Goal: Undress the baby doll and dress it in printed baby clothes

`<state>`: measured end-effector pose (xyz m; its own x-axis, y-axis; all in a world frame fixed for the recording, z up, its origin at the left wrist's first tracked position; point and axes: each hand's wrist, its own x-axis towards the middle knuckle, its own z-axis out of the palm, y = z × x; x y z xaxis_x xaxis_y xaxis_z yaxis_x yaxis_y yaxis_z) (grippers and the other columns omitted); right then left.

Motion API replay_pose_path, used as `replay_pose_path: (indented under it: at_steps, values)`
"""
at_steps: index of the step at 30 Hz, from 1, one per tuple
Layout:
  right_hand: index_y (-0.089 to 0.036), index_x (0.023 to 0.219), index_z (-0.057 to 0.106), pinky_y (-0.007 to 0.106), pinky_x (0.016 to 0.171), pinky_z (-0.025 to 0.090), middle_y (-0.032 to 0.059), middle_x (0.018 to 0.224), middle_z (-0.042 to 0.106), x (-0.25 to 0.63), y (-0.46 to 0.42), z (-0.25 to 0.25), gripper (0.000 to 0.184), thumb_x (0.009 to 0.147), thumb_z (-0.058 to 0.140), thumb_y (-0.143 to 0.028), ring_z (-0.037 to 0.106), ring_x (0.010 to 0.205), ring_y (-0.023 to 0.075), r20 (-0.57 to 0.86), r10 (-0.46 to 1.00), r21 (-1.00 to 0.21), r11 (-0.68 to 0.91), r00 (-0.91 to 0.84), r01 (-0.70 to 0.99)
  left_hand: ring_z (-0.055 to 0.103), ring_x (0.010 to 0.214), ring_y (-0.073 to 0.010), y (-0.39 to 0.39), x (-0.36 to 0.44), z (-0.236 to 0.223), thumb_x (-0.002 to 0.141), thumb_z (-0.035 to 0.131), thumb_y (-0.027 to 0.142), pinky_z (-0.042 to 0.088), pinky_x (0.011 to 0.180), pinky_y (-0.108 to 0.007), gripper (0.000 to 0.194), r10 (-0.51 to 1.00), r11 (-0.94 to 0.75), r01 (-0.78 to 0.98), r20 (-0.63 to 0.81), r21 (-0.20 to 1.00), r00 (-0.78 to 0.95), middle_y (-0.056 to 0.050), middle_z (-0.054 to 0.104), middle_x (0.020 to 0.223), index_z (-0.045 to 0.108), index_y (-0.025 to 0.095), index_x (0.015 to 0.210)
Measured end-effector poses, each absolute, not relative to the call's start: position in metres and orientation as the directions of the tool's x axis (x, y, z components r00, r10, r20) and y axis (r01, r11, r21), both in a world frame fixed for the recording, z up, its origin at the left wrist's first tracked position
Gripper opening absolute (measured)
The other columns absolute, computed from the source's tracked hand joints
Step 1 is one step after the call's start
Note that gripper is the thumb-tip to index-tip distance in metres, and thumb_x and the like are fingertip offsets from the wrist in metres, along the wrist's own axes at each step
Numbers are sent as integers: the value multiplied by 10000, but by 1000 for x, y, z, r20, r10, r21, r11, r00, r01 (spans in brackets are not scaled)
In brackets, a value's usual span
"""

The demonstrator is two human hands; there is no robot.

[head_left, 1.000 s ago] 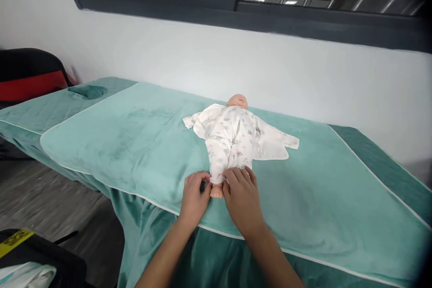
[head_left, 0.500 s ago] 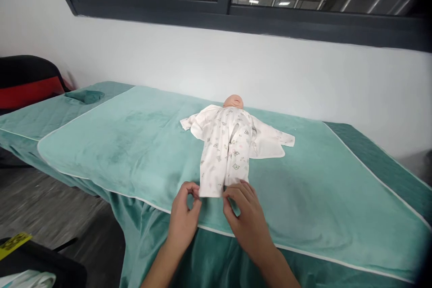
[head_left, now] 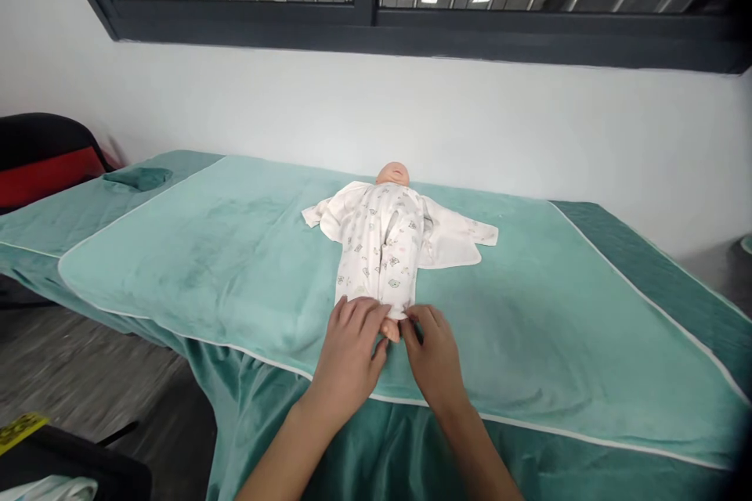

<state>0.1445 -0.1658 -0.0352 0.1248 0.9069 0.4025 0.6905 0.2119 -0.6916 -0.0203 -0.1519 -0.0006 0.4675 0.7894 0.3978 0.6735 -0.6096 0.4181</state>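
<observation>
A baby doll (head_left: 393, 173) lies on its back on the green cover, head toward the wall. White printed baby trousers (head_left: 379, 250) cover its front, and a white baby shirt (head_left: 450, 243) is spread out beneath with both sleeves to the sides. One small doll foot (head_left: 391, 329) shows below the trouser leg's hem. My left hand (head_left: 352, 356) has its fingers curled over the hem, thumb beside the foot. On the other side of that hem, my right hand (head_left: 435, 356) pinches the fabric. The other leg's hem is partly hidden behind my left hand.
The bed's green cover (head_left: 235, 250) has a white-piped edge and a face hole (head_left: 141, 178) at the far left. A black and red chair (head_left: 50, 164) stands beyond it. A dark box (head_left: 76, 454) with a yellow label is at lower left. A white wall rises behind.
My left hand has moved right, from the left leg's hem to the other leg's hem. My right hand has shifted to that hem's outer side. A doll foot now shows below it.
</observation>
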Motion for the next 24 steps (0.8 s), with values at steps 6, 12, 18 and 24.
replay_pose_path:
  at_steps: [6,12,18,24]
  values:
    - [-224,930,512,293,754,444,24,910,573,144,-192,-6,88,990,448,-232,561,852,166,429,903,-771,371,-8,518,544,1162,-219,-148,-11,3,902,575,165,254,1179,-533,259,760,-644,656,425,392,492,-37,633,1133,534,234,1148]
    - [-222,894,508,280,730,427,17,882,556,154,-192,-20,100,987,476,-235,544,822,158,390,921,-778,323,10,538,597,945,-121,-147,-7,4,962,472,149,281,1174,-425,100,760,-650,565,442,509,476,31,628,921,523,230,932]
    - [-227,933,532,274,755,433,21,923,562,155,-195,-23,69,978,488,-200,553,860,154,408,913,-794,365,-19,486,574,1088,-138,-143,-11,0,931,520,142,238,1199,-434,183,748,-660,537,395,525,533,3,632,1068,525,238,1087]
    - [-229,912,533,263,736,436,18,905,565,155,-191,-15,79,967,498,-184,556,836,148,387,919,-824,379,-70,421,582,907,-120,-139,-15,-1,941,510,138,301,1157,-421,96,778,-611,479,366,630,510,30,598,893,508,222,895]
